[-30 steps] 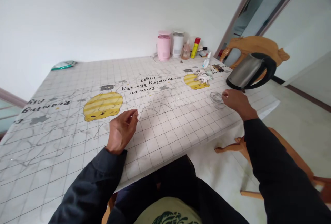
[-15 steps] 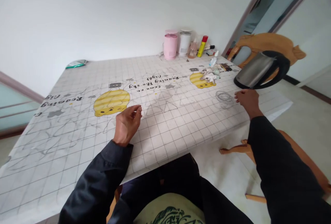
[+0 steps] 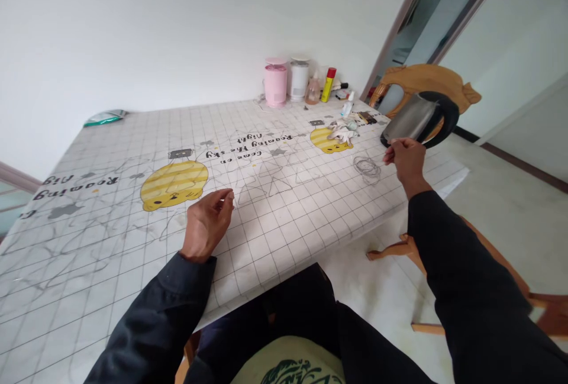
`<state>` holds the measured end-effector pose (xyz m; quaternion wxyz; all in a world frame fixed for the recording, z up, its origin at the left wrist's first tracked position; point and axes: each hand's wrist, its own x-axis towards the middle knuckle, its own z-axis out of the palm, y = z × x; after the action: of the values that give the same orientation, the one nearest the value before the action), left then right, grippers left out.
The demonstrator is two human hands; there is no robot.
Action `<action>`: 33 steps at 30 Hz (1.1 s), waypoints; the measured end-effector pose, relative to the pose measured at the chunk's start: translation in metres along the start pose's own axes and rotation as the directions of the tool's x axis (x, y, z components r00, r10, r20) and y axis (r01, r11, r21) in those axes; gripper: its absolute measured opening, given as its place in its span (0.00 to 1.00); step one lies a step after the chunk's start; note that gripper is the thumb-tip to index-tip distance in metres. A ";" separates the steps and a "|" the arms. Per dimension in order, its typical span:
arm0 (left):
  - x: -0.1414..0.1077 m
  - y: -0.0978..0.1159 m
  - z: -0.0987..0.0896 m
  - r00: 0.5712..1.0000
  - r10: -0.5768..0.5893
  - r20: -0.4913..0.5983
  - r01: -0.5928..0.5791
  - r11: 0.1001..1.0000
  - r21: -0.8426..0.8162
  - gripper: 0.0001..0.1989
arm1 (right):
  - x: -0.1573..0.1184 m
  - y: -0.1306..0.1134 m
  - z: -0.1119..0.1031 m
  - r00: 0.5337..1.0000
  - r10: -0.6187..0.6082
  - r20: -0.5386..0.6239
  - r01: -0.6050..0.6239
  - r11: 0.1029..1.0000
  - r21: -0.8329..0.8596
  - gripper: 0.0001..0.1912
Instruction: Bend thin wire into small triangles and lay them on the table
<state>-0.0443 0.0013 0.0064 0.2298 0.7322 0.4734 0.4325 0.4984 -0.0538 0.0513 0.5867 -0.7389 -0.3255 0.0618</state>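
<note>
My left hand (image 3: 207,225) is over the near middle of the table, thumb and fingers pinched together. What it holds, if anything, is too thin to make out. Thin grey strand-like lines (image 3: 270,180) run in bends across the cloth just beyond its fingertips. Farther right, my right hand (image 3: 404,159) is raised in front of a steel kettle (image 3: 408,119) with a black handle, its fingers also pinched. Anything between them is too small to see. A loose coil of thin grey strand (image 3: 367,169) lies on the table just left of this hand.
The table has a checked white cloth (image 3: 284,242) with yellow bear prints. Along the back stand a pink canister (image 3: 276,83), a white canister (image 3: 299,80), a pump bottle (image 3: 313,89) and a yellow can (image 3: 328,85). A crumpled cloth (image 3: 344,131) lies nearer. Wooden chair (image 3: 430,79) at right.
The view has turned a little to the right, so the table and its things appear shifted left. My right hand has risen slightly in front of the kettle; my left hand keeps its pinch.
</note>
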 end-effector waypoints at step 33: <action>0.004 0.078 0.046 0.929 -0.015 0.369 0.101 0.971 -0.215 0.21 | -0.029 -0.022 0.017 0.986 0.119 0.118 -0.161 0.873 0.461 0.11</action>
<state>0.0344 -0.0266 0.0427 0.4097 0.7537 0.3906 0.3339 0.4584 -0.0541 0.0578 0.7273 -0.5934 -0.2715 0.2126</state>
